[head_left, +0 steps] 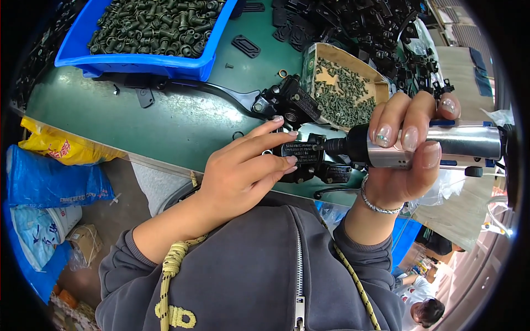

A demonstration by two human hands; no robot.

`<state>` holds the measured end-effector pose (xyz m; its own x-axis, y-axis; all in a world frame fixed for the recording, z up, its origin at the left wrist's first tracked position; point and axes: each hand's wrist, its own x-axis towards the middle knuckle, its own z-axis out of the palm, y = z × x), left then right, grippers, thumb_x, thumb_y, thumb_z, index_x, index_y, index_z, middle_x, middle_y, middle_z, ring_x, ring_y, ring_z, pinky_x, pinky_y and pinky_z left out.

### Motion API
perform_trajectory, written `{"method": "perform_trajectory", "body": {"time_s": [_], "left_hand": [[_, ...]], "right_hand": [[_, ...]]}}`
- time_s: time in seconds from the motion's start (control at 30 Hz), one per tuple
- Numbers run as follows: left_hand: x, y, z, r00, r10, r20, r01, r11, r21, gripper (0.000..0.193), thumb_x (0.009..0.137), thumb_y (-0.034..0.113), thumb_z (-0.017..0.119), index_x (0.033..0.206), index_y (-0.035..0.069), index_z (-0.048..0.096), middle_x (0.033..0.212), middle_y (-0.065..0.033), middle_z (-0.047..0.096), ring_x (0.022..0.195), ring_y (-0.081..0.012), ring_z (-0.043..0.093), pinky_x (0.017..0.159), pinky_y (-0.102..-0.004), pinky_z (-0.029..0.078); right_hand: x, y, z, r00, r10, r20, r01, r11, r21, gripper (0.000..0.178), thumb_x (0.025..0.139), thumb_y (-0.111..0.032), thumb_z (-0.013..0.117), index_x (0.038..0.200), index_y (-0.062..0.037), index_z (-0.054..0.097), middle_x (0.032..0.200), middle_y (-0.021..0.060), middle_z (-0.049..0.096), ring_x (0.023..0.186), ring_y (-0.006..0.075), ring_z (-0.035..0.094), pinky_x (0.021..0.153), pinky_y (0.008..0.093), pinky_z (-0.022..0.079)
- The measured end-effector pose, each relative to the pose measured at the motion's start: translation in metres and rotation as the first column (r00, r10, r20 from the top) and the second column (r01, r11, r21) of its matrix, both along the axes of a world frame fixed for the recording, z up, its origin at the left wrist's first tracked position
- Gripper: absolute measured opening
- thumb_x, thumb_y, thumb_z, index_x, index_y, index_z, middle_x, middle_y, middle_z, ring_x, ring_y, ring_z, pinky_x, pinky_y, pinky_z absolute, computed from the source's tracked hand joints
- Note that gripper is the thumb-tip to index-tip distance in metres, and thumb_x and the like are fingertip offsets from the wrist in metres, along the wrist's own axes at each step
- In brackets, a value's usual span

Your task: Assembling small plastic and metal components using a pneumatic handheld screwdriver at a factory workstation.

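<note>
My right hand (406,140) is wrapped round a silver power screwdriver (469,140), which lies almost level and points left. Its black nose (353,144) meets a black brake master cylinder (301,152) with a rectangular lid. On the left side of that part, the fingers of my left hand (240,168) are closed on its edge. Where the driver's tip touches the lid is too dark to make out. Just beyond lies another black brake master cylinder (301,102), with a long grey lever (226,92) reaching left.
A blue bin (138,63) of dark bolts stands at the far left. Behind my right hand is a cardboard box (381,88) of small screws. Black parts (353,27) are heaped at the back. A flat black plate (245,46) lies on the green table (165,116). Another person (422,300) appears lower right.
</note>
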<state>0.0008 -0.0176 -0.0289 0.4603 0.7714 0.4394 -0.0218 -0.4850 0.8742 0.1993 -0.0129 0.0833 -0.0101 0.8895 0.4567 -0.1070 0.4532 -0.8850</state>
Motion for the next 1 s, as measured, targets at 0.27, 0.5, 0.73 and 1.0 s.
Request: {"method": "perform_trajectory", "body": {"time_s": [0.27, 0.5, 0.73, 1.0], "left_hand": [[0.001, 0.001, 0.002, 1.0, 0.005, -0.009, -0.004, 1.0, 0.028, 0.023, 0.071, -0.007, 0.077, 0.091, 0.002, 0.068, 0.117, -0.0172, 0.069, 0.12, -0.0403, 0.061, 0.1, -0.0465, 0.05], [0.0, 0.0, 0.001, 1.0, -0.001, -0.019, 0.001, 0.999, 0.037, 0.023, 0.071, -0.005, 0.079, 0.09, 0.003, 0.068, 0.117, -0.0169, 0.069, 0.118, -0.0384, 0.063, 0.096, -0.0437, 0.053], [0.001, -0.001, -0.002, 1.0, 0.013, -0.018, -0.011, 0.998, 0.065, 0.023, 0.073, -0.002, 0.08, 0.091, 0.004, 0.068, 0.117, -0.0169, 0.069, 0.116, -0.0378, 0.064, 0.094, -0.0419, 0.054], [0.002, 0.0, -0.001, 1.0, 0.006, -0.027, -0.003, 0.996, 0.088, 0.024, 0.072, -0.002, 0.08, 0.091, 0.004, 0.067, 0.118, -0.017, 0.068, 0.116, -0.0377, 0.064, 0.093, -0.0419, 0.054]], "right_hand": [[-0.011, -0.006, 0.001, 0.987, -0.114, 0.116, 0.105, 0.991, 0.081, 0.045, 0.091, -0.02, 0.068, 0.128, -0.008, 0.048, 0.083, 0.005, 0.056, 0.071, 0.0199, 0.056, 0.061, 0.028, 0.045], [-0.023, -0.007, -0.002, 0.952, -0.237, 0.194, 0.209, 0.966, 0.154, 0.046, 0.09, -0.016, 0.068, 0.13, -0.006, 0.047, 0.086, 0.009, 0.058, 0.073, 0.0234, 0.06, 0.063, 0.0293, 0.049], [-0.006, -0.001, 0.003, 0.819, -0.541, 0.191, 0.525, 0.841, 0.13, 0.056, 0.09, -0.014, 0.067, 0.139, -0.0066, 0.043, 0.087, 0.0085, 0.059, 0.085, 0.0257, 0.062, 0.069, 0.0312, 0.049], [0.037, -0.01, 0.029, 0.981, 0.066, -0.181, -0.063, 0.998, 0.023, 0.07, 0.088, -0.019, 0.074, 0.144, -0.0019, 0.036, 0.089, 0.0036, 0.061, 0.088, 0.0245, 0.061, 0.093, 0.0434, 0.051]]}}
